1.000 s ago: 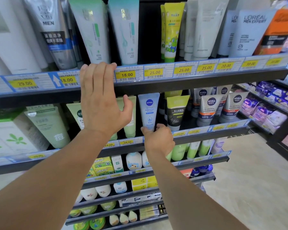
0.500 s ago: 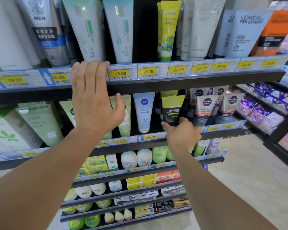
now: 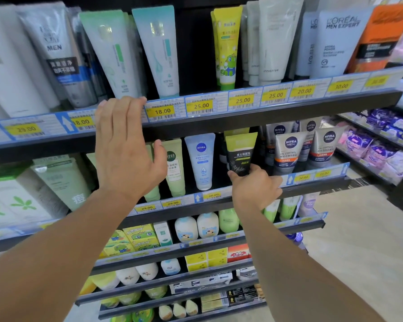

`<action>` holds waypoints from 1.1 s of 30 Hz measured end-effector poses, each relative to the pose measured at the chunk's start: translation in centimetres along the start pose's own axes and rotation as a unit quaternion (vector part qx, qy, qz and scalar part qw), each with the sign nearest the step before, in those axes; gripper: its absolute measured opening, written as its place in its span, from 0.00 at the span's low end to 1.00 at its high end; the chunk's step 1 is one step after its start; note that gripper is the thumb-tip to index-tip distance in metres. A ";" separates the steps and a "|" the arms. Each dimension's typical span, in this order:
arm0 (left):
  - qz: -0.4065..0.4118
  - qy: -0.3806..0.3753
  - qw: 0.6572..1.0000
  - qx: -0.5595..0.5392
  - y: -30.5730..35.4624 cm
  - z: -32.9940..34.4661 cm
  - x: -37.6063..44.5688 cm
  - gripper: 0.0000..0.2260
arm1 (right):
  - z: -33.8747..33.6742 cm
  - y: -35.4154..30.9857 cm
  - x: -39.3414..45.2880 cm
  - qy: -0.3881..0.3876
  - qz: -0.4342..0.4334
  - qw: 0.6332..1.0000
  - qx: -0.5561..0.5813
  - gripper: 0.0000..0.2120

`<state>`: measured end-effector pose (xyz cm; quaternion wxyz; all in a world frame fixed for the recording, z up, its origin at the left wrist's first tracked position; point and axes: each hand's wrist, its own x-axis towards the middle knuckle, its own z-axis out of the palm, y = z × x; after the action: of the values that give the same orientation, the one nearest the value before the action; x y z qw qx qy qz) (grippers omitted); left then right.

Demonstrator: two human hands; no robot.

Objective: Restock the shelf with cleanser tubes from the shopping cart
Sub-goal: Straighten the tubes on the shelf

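Observation:
My left hand (image 3: 126,147) lies flat with straight fingers, its fingertips on the front edge of the upper shelf (image 3: 254,117). My right hand (image 3: 254,184) grips the bottom of a black and lime men's cleanser tube (image 3: 241,152) standing on the second shelf (image 3: 312,182). Left of that tube stand a blue Nivea tube (image 3: 200,161) and pale green tubes (image 3: 175,166). To its right stand Nivea Men tubes (image 3: 289,149). The shopping cart is out of view.
The top shelf carries tall tubes, among them a teal one (image 3: 158,49), a yellow children's one (image 3: 226,47) and L'Oreal Men Expert tubes (image 3: 337,40). Lower shelves hold small bottles and boxes. A second shelf unit with purple packs (image 3: 382,145) stands right. Beige floor (image 3: 358,240) lies below right.
My right hand moved right along the second shelf, from below the blue Nivea tube to the black and lime tube, and took hold of it. The left hand stayed on the upper shelf edge.

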<state>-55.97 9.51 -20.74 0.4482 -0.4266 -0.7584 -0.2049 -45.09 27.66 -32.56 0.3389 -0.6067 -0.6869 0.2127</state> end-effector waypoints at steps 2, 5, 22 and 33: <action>0.002 -0.002 1.000 0.002 0.0 -0.1 0.0 0.28 | 0.0 0.0 0.0 0.000 -0.001 1.000 0.001 0.23; 0.006 -0.005 1.000 0.000 0.0 -0.3 0.0 0.28 | -0.1 0.1 0.1 -0.001 -0.004 1.000 -0.005 0.21; 0.005 0.024 0.998 -0.057 3.2 0.3 1.1 0.25 | -4.0 4.9 4.0 0.012 -0.008 0.994 0.107 0.25; 0.052 -0.017 0.995 -0.080 17.1 4.5 4.4 0.27 | -5.2 8.2 7.7 0.031 -0.035 0.995 0.089 0.35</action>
<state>-45.10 24.10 -20.52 0.4096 -0.5035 -0.7236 -0.2345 -35.96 36.01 -33.20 0.4200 -0.5559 -0.6754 0.2416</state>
